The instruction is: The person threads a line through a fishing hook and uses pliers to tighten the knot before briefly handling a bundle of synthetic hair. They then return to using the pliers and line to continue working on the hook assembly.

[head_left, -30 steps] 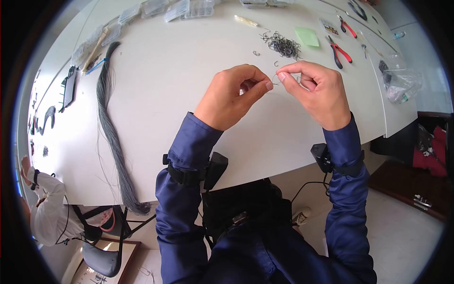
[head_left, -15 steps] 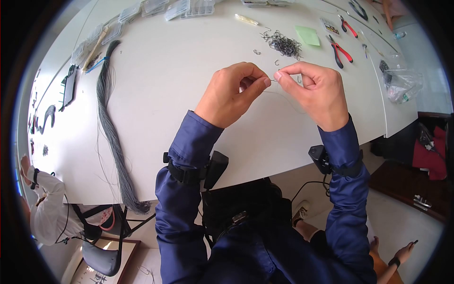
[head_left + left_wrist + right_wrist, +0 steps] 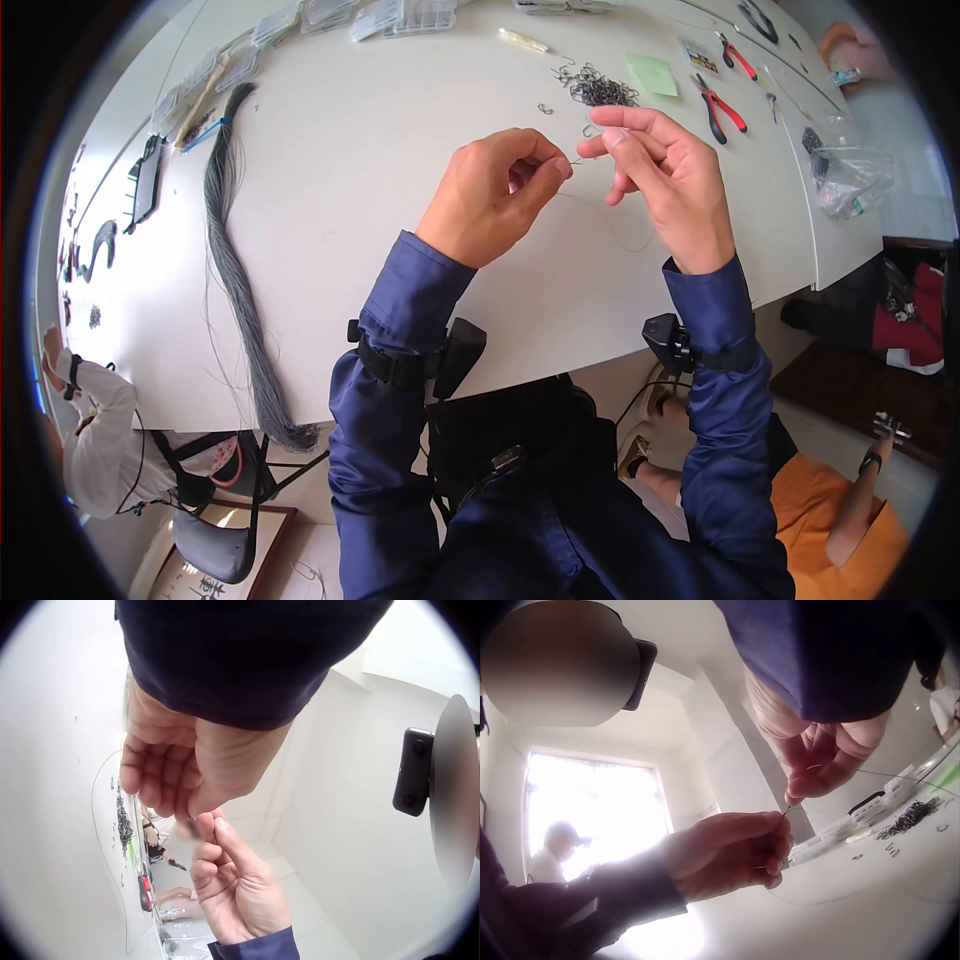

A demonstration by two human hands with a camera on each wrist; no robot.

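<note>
My left hand [image 3: 497, 195] pinches a small dark fish hook [image 3: 786, 812] between thumb and forefinger, most of it hidden by the fingertips. Close beside it on the right, my right hand [image 3: 672, 180] has its forefinger stretched out and its thumb against the other fingers, with thin fishing line [image 3: 874, 773] running from them. A loose curve of that line [image 3: 93, 796] hangs over the white table in the left wrist view. Beyond the hands lies a heap of dark fish hooks [image 3: 598, 88], with a few single hooks [image 3: 545, 109] near it.
A long grey hank of line [image 3: 236, 250] lies at the left of the table [image 3: 330, 200]. Red-handled pliers [image 3: 712, 108], a green paper [image 3: 651, 75] and a plastic bag [image 3: 855, 180] are on the right. Clear boxes [image 3: 420, 17] line the back. Another person in orange [image 3: 820, 510] is at lower right.
My right forefinger has lifted and straightened away from the thumb, and the other fingers have spread. The left hand keeps its pinch, nearly still. A person in orange has come into view at lower right.
</note>
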